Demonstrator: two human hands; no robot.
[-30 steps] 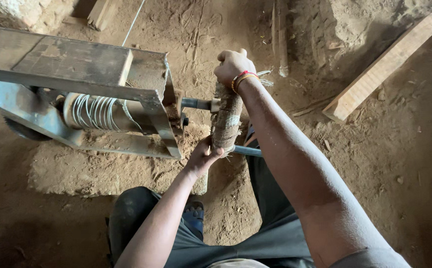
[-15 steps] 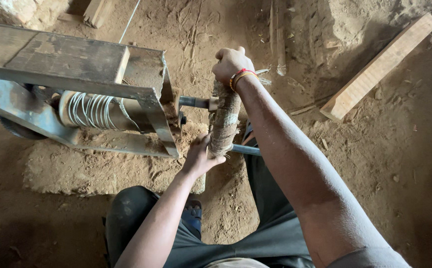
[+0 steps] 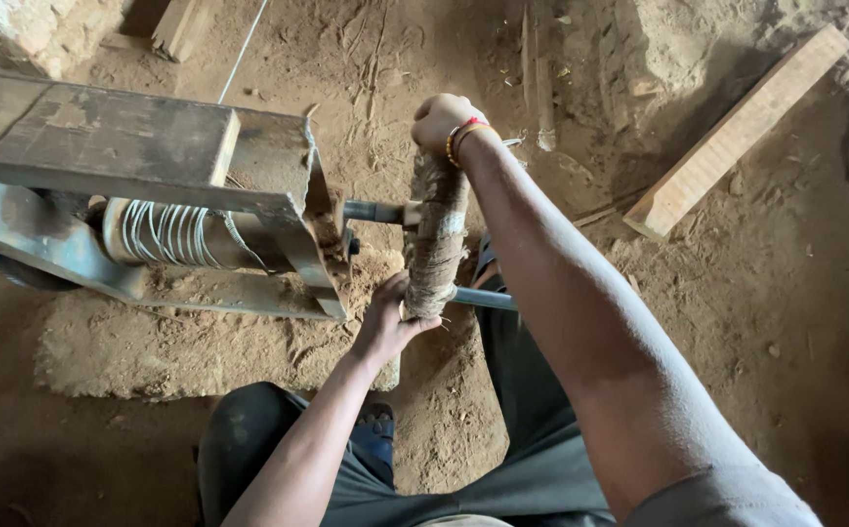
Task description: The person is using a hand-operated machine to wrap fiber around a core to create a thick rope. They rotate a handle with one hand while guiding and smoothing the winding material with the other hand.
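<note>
A rusty metal winch frame (image 3: 151, 146) stands on the dirt floor, with thin white wire wound round its drum (image 3: 165, 232). A shaft (image 3: 375, 212) comes out of the frame's right side to a crank handle wrapped in twine (image 3: 439, 244). My right hand (image 3: 444, 119), with bangles on the wrist, grips the top end of that wrapped handle. My left hand (image 3: 390, 317) holds its lower end, where a grey metal bar (image 3: 483, 298) sticks out to the right.
A wooden plank (image 3: 737, 127) lies at an angle on the dirt to the right. A thin wire (image 3: 244, 49) runs from the drum toward the top. Sticks (image 3: 541, 78) lie at the top centre. My knees and a blue sandal (image 3: 377, 434) are below.
The view has shifted a little. Both hands stay on the wrapped crank handle, and its lower end with my left hand has moved slightly.
</note>
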